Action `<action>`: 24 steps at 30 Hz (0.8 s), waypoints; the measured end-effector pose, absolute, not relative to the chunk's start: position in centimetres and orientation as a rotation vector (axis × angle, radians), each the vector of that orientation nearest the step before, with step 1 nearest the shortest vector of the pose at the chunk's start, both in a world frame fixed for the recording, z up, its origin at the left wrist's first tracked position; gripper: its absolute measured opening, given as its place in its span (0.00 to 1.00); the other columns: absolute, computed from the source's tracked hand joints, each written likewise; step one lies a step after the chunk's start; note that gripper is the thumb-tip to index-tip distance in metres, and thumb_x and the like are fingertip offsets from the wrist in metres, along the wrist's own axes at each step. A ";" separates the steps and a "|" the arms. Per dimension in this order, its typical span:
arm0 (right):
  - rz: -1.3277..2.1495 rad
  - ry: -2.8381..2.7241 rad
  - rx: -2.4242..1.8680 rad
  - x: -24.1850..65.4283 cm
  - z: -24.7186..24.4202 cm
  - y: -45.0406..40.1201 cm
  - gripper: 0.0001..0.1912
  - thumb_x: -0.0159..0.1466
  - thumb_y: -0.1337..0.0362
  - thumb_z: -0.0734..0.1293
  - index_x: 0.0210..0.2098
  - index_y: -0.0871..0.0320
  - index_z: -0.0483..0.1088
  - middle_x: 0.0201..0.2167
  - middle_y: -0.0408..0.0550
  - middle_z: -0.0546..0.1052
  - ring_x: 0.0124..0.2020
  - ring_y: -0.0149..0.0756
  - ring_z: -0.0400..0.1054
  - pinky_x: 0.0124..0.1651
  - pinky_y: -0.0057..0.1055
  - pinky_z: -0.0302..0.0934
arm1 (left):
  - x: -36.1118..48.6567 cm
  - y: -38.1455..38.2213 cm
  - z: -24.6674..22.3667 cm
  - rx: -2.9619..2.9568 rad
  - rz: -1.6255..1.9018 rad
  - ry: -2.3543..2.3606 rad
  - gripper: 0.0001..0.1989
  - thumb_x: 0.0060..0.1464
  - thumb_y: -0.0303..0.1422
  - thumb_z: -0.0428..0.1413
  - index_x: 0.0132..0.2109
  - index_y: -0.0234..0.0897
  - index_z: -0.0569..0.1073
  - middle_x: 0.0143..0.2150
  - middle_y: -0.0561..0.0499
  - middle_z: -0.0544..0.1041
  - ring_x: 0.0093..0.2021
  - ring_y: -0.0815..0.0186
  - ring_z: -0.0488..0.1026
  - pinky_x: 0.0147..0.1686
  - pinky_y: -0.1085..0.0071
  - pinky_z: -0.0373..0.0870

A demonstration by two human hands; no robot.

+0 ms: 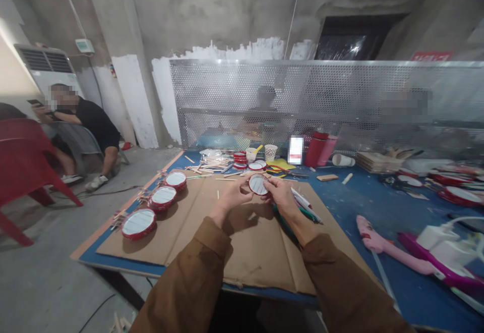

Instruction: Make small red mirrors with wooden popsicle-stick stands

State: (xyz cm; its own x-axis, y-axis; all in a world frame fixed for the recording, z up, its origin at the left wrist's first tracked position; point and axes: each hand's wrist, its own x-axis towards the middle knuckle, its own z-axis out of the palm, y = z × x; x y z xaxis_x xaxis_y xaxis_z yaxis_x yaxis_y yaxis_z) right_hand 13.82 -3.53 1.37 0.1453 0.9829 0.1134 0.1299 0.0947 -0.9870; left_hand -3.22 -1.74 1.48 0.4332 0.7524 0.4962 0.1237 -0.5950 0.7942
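Observation:
Between my hands, above the cardboard sheet [242,267], is a small round red-rimmed disc [258,184] with a pale, faintly striped face. My left hand [231,194] grips its left edge with thumb and fingers. On the right edge, my right hand [279,191] pinches it, thumb on the face. Three larger red-rimmed drum-like pieces with pale tops stand in a row at the left: a near one [138,223], a middle one [163,196] and a far one [176,179]. Thin wooden sticks [119,219] stick out from their left sides. Pens [302,201] lie beside my right forearm.
Paper cups [270,152], wooden sticks [214,160], pliers [282,170], a phone [295,149] and a red bottle [316,150] line the back. A pink glue gun [393,250] and a purple power strip [416,247] are at right. A person [88,116] sits left, beyond the table.

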 end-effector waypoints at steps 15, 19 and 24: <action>1.014 -1.166 -1.261 13.4 2.1 -4.0 0.08 0.56 0.60 0.66 0.31 0.58 0.69 0.16 0.41 0.73 0.15 0.32 0.67 0.16 0.26 0.62 | -3.4 -2.0 1.9 2.012 1.152 0.758 0.31 0.44 0.21 0.53 0.58 0.33 0.68 0.49 0.45 0.77 0.43 0.63 0.74 0.40 0.73 0.74; 0.999 -1.161 -1.269 13.5 2.2 -4.0 0.08 0.56 0.59 0.65 0.31 0.58 0.69 0.16 0.41 0.73 0.15 0.32 0.67 0.16 0.26 0.62 | -3.3 -2.1 2.1 1.960 1.143 0.713 0.30 0.45 0.22 0.53 0.58 0.35 0.68 0.50 0.45 0.76 0.44 0.63 0.74 0.40 0.73 0.73; 0.898 -1.250 -1.320 13.4 2.1 -4.1 0.10 0.57 0.58 0.65 0.34 0.57 0.71 0.17 0.41 0.73 0.17 0.33 0.69 0.17 0.26 0.63 | -2.9 -1.7 1.4 1.643 1.092 0.854 0.28 0.51 0.33 0.57 0.59 0.37 0.66 0.42 0.44 0.78 0.32 0.67 0.74 0.27 0.74 0.71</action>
